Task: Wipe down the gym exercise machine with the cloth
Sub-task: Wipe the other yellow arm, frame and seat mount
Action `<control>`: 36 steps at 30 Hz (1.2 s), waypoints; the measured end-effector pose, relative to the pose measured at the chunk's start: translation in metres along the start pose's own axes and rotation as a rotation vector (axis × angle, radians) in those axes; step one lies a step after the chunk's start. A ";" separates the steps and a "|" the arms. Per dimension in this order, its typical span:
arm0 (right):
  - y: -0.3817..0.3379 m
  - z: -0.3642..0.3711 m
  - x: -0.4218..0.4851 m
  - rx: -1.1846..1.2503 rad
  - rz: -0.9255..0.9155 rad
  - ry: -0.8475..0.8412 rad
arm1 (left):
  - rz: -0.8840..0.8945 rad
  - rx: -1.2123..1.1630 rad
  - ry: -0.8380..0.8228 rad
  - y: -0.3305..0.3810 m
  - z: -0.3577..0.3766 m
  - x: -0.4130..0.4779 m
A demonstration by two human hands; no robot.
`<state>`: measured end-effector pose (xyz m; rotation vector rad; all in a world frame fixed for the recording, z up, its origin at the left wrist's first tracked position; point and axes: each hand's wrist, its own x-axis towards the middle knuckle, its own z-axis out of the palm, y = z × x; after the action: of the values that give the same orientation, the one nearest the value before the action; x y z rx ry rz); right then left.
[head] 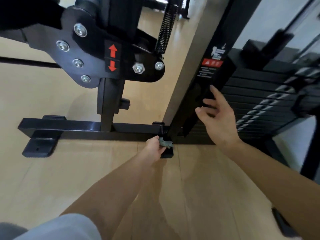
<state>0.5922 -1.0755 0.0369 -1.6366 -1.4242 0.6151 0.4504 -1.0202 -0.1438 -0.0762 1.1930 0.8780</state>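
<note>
Your left hand (153, 147) pinches the crumpled grey-green cloth (165, 143) in curled fingers. The cloth sits right at your fingertips, pressed against the foot of the machine's black upright (199, 94) where it meets the base bar (78, 126). Your right hand (220, 118) is higher up, its fingers spread with the tips at the upright.

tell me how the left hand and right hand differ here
The left hand grips the bunched grey-green cloth; the right hand holds nothing, fingers spread. The left hand is low, at the foot of the black upright by the base bar; the right hand is higher along that upright. Whether the right hand's fingertips touch it is unclear. Both are bare and reach toward that upright.
</note>
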 end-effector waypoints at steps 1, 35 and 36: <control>0.000 -0.001 0.002 0.026 -0.019 -0.050 | 0.012 0.027 0.030 -0.002 0.005 -0.004; -0.058 -0.018 0.028 0.648 0.318 -0.007 | 0.778 0.331 -0.431 0.075 0.091 -0.203; -0.063 -0.019 0.029 0.649 0.276 0.013 | 0.835 0.370 -0.407 0.079 0.094 -0.206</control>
<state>0.5806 -1.0547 0.1043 -1.3029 -0.8546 1.0895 0.4551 -1.0349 0.0956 0.9181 0.9686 1.2901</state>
